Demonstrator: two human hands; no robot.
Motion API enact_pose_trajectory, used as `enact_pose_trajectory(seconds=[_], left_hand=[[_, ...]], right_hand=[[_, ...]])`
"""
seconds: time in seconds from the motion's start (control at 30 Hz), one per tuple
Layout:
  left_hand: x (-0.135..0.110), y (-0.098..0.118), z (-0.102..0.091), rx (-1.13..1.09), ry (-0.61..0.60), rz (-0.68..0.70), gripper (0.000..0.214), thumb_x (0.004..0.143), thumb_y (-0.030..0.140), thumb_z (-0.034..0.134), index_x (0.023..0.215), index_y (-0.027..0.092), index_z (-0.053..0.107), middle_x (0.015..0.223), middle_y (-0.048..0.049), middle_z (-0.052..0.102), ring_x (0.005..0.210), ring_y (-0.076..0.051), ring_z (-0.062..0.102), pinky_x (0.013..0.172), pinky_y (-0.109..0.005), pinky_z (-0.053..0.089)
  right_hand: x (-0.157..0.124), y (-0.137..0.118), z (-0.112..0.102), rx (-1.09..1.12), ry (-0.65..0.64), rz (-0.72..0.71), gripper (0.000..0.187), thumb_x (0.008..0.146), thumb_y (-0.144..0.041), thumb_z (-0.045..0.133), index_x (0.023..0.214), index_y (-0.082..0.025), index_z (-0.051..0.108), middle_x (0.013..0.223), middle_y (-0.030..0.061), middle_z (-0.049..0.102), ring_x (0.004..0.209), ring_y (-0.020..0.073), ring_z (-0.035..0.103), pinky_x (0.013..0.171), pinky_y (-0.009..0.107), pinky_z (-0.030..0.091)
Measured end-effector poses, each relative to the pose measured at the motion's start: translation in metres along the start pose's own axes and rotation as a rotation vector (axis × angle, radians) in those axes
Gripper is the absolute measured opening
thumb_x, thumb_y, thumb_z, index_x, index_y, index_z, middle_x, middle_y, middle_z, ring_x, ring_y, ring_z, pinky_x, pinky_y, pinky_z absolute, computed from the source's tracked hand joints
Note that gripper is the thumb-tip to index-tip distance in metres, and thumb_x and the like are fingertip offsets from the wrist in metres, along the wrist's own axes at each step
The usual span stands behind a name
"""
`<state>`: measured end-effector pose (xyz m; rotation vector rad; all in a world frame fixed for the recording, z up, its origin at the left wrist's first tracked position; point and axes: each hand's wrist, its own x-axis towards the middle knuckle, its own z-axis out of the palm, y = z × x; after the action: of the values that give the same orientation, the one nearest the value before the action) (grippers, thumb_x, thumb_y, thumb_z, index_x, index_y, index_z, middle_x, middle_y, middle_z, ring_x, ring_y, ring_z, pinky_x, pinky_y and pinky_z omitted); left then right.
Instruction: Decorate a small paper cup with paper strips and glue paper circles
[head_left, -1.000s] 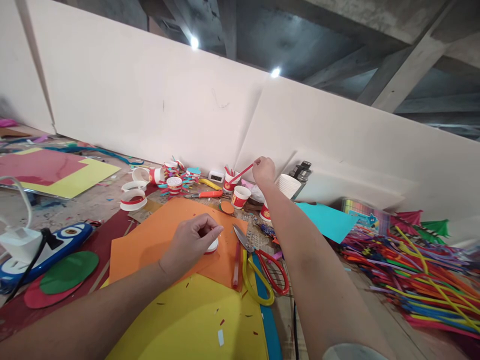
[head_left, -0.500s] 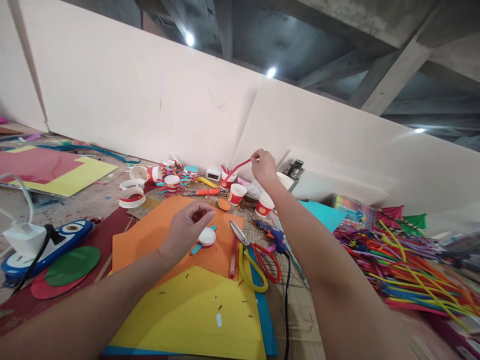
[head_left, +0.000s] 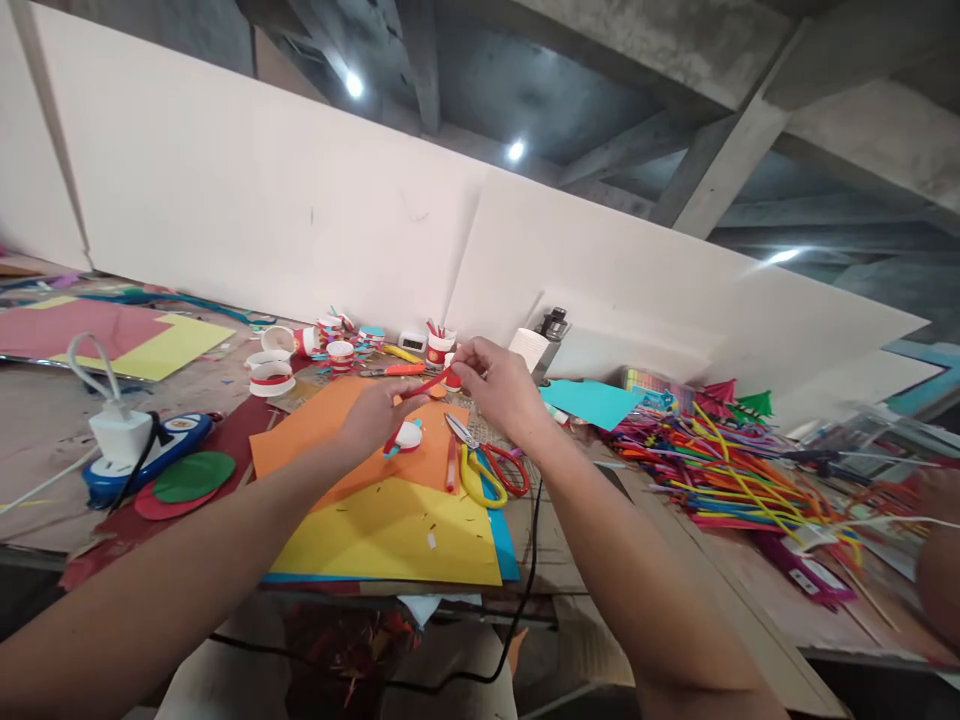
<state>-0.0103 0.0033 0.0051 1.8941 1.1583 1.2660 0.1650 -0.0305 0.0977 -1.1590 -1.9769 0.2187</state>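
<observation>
My right hand [head_left: 496, 385] pinches the upper end of a red paper strip [head_left: 417, 395] above the orange sheet [head_left: 341, 450]. My left hand [head_left: 377, 412] is closed beside it, fingers touching the strip's lower part. Under the hands a small white round piece [head_left: 409, 435] with a blue tab lies on the orange sheet. Yellow-handled and red-handled scissors [head_left: 486, 468] rest just right of it, next to a red pen [head_left: 451, 465].
A yellow sheet [head_left: 390, 535] lies under the orange one at the table's front edge. Red-and-white paper cups [head_left: 437, 348] and cut rings [head_left: 270, 378] stand by the white back wall. A heap of coloured sticks [head_left: 720, 470] fills the right. A charger and blue device [head_left: 139, 450] sit left.
My right hand has drawn the red strip back from the cups toward me, and my left hand has risen off the white piece to meet it. The view has pulled back.
</observation>
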Motion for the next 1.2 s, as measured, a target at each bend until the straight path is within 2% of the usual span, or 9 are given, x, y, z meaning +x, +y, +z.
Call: enact_pose_trajectory(seconds=[0.1,0.23,0.33,0.5,0.6,0.77,0.9,1.03,1.2], left_hand=[[-0.011,0.002,0.011,-0.204,-0.229,-0.129,0.035,0.08,0.051,0.062,0.068,0.019,0.07,0.065,-0.0041,0.07,0.058,-0.016,0.059,0.059,-0.027,0.045],[-0.02,-0.001,0.026,-0.651,-0.458,-0.264,0.032,0.078,0.047,0.069,0.082,0.016,0.073,0.066,-0.0073,0.072,0.055,-0.015,0.062,0.057,-0.025,0.047],[-0.018,-0.006,0.028,-0.881,-0.331,-0.433,0.024,0.081,0.037,0.07,0.083,0.013,0.073,0.075,-0.0111,0.075,0.064,-0.015,0.068,0.057,-0.023,0.049],[-0.007,-0.011,0.022,-1.027,-0.189,-0.549,0.019,0.089,0.029,0.062,0.091,0.014,0.074,0.096,-0.0109,0.076,0.081,-0.014,0.07,0.065,-0.021,0.053],[-0.007,-0.01,0.026,-1.047,-0.232,-0.51,0.019,0.089,0.027,0.062,0.094,0.013,0.074,0.096,-0.0099,0.074,0.081,-0.014,0.069,0.073,-0.022,0.055],[-0.017,0.0,0.043,-1.073,-0.329,-0.451,0.011,0.082,0.015,0.062,0.082,0.01,0.072,0.083,-0.0083,0.07,0.074,-0.013,0.064,0.066,-0.02,0.053],[-0.02,0.007,0.046,-1.059,-0.372,-0.409,0.011,0.081,0.011,0.06,0.077,0.01,0.07,0.075,-0.006,0.063,0.067,-0.011,0.058,0.062,-0.019,0.05],[-0.009,0.004,0.043,-1.036,-0.347,-0.435,0.02,0.084,0.029,0.066,0.076,0.011,0.068,0.067,-0.0019,0.058,0.055,-0.008,0.051,0.048,-0.018,0.04],[0.001,0.004,0.049,-0.828,-0.268,-0.303,0.029,0.069,0.035,0.081,0.082,0.011,0.072,0.079,-0.007,0.069,0.069,-0.013,0.061,0.062,-0.022,0.045]], right_hand=[[-0.015,0.011,0.005,0.122,0.101,0.092,0.006,0.083,-0.027,0.054,0.081,-0.022,0.057,0.067,-0.0035,0.059,0.062,0.0128,0.053,0.06,0.025,0.042],[-0.037,0.042,0.023,0.284,0.284,0.228,0.02,0.084,-0.034,0.053,0.101,-0.023,0.052,0.075,-0.0024,0.06,0.066,0.0146,0.056,0.061,0.027,0.046],[-0.054,0.06,0.039,0.196,0.391,0.183,0.021,0.085,-0.031,0.053,0.104,-0.022,0.051,0.09,0.0035,0.061,0.078,0.0171,0.058,0.067,0.03,0.05],[-0.07,0.058,0.057,-0.221,0.191,-0.251,0.041,0.081,-0.012,0.056,0.12,-0.025,0.057,0.121,0.012,0.056,0.114,0.0269,0.049,0.093,0.043,0.047],[-0.072,0.051,0.063,-0.43,0.098,-0.411,0.045,0.083,-0.005,0.053,0.121,-0.028,0.061,0.127,0.0097,0.055,0.112,0.0262,0.047,0.096,0.045,0.042],[-0.072,0.051,0.063,-0.526,0.133,-0.507,0.017,0.093,-0.02,0.055,0.095,-0.026,0.071,0.118,0.0034,0.065,0.105,0.0234,0.046,0.089,0.04,0.038],[-0.075,0.049,0.057,-0.358,0.171,-0.502,0.021,0.095,-0.023,0.055,0.082,-0.023,0.071,0.101,0.0009,0.072,0.097,0.0201,0.05,0.085,0.038,0.037],[-0.077,0.041,0.055,-0.16,0.18,-0.405,0.015,0.092,-0.026,0.061,0.08,-0.022,0.068,0.092,0.0017,0.071,0.091,0.0186,0.051,0.084,0.037,0.037],[-0.073,0.043,0.052,0.056,0.261,-0.178,0.014,0.088,-0.029,0.064,0.077,-0.021,0.066,0.087,0.0034,0.069,0.09,0.0192,0.055,0.085,0.035,0.04]])
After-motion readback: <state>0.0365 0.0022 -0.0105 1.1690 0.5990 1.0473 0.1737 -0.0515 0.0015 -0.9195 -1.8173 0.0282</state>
